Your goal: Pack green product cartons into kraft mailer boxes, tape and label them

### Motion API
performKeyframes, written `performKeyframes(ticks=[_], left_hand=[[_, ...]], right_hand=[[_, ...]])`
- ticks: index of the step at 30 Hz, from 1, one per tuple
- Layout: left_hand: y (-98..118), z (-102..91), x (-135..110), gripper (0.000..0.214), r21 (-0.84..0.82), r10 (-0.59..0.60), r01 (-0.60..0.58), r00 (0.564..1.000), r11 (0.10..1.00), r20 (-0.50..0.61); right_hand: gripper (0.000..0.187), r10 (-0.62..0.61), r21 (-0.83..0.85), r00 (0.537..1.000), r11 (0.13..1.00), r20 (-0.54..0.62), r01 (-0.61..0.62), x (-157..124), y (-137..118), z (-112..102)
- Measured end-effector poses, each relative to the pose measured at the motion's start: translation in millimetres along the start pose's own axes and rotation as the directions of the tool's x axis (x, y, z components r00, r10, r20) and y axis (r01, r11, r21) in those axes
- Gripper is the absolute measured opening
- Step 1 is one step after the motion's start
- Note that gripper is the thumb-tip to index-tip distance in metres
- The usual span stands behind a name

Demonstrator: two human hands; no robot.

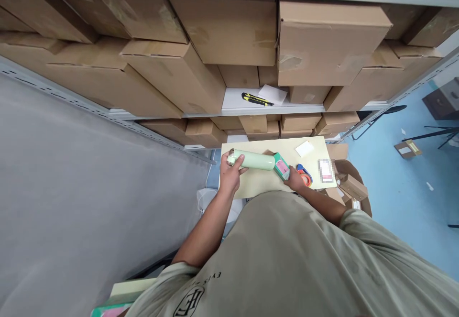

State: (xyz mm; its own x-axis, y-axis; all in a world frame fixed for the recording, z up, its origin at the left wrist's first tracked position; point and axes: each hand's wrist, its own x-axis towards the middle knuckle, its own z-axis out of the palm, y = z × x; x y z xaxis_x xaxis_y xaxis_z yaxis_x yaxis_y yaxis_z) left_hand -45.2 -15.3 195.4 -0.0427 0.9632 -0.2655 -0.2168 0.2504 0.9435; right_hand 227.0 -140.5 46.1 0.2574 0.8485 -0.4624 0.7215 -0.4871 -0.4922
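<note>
A pale green bottle (255,160), shaped like a thermos with a metallic top, lies sideways in my left hand (231,173). My fingers are wrapped round it near its capped end. Its base meets the open end of a green and pink box (281,166); I cannot tell whether it is slightly inside. My right hand (294,179) grips the lower right end of that box. Just right of this hand, a blue tape dispenser with an orange roll (304,175) rests on the pale yellow table (251,185).
A white card (304,148) and a blurred-out item (326,170) lie on the table. Ahead, a shelf holds several cardboard boxes (236,30) and a yellow-black box cutter (256,99). A carton of cardboard pieces (353,188) stands at the right, a grey wall (89,173) at the left.
</note>
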Motion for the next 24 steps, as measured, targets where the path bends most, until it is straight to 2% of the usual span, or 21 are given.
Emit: performKeyframes(ticks=[3, 6, 9, 12, 16, 19, 24], left_hand=[[14.2, -0.1, 11.5, 0.072, -0.012, 0.125, -0.125, 0.992, 0.992, -0.010], [31.8, 1.9, 16.3, 0.073, -0.026, 0.207, -0.207, 0.978, 0.978, -0.014], [49.5, 6.0, 11.0, 0.073, -0.037, 0.265, -0.265, 0.964, 0.964, 0.007], [67.1, 10.4, 1.3, 0.074, 0.003, 0.338, -0.339, 0.939, 0.941, 0.056], [87.6, 17.8, -4.4, 0.083, 0.125, 0.471, -0.484, 0.874, 0.866, 0.120], [97.2, 24.1, -3.1, 0.083, 0.150, 0.524, -0.542, 0.839, 0.827, 0.144], [102.3, 31.3, -3.7, 0.075, 0.176, 0.544, -0.577, 0.814, 0.797, 0.203]], right_hand=[[0.088, -0.129, 0.081, 0.973, 0.986, -0.194, 0.147, -4.7, 1.0, -23.3], [0.088, -0.250, 0.101, 0.905, 0.948, -0.346, 0.301, -9.1, 1.1, -47.1], [0.087, -0.323, 0.066, 0.841, 0.920, -0.435, 0.387, -12.7, -0.3, -65.6], [0.088, -0.374, 0.024, 0.796, 0.899, -0.477, 0.437, -16.5, -2.4, -78.0], [0.087, -0.437, -0.025, 0.754, 0.872, -0.490, 0.489, -23.1, -5.2, -88.9], [0.087, -0.460, -0.035, 0.739, 0.859, -0.492, 0.511, -28.0, -7.3, -94.4], [0.088, -0.419, 0.001, 0.735, 0.868, -0.533, 0.496, -32.6, -8.8, -100.6]])
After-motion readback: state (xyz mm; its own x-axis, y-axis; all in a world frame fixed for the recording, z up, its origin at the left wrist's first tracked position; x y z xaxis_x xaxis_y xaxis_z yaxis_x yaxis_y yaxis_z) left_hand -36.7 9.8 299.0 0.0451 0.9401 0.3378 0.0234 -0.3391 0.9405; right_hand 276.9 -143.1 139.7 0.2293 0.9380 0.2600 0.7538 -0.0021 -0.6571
